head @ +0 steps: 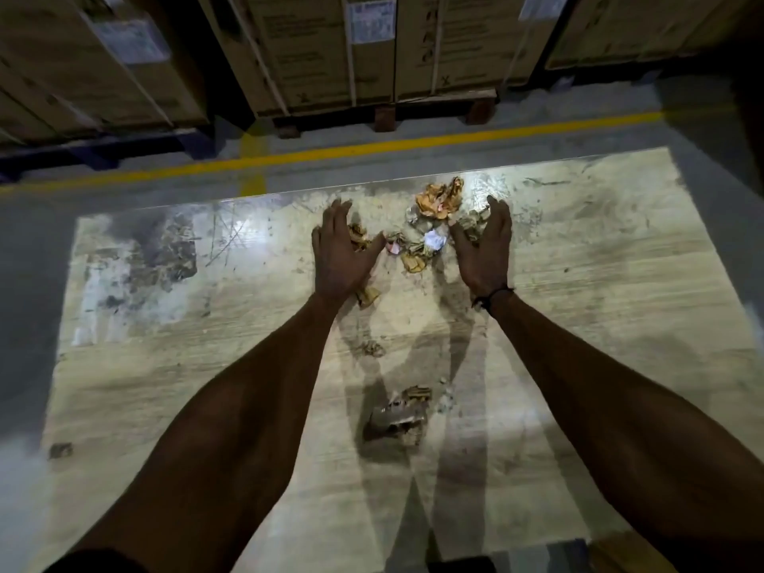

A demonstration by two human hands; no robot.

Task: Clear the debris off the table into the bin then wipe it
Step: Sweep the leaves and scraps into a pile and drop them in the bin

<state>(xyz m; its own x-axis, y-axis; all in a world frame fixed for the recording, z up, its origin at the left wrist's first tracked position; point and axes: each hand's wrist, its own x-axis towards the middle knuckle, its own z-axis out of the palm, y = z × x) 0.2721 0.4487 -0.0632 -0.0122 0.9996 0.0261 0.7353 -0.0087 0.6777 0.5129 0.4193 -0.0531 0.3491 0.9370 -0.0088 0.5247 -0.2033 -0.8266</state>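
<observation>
Nearest, a grey crumpled scrap [397, 419] lies on the worn surface [578, 324], then the left hand [339, 252] and right hand [485, 250], both spread and holding nothing, flank the debris [430, 225] near the far edge, cardboard boxes [330, 47] beyond.

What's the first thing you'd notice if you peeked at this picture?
Two open hands, the left hand and the right hand, reach over a scuffed table, cupping a heap of crumpled paper scraps near its far edge. Closer in, another torn clump lies between the forearms.
</observation>
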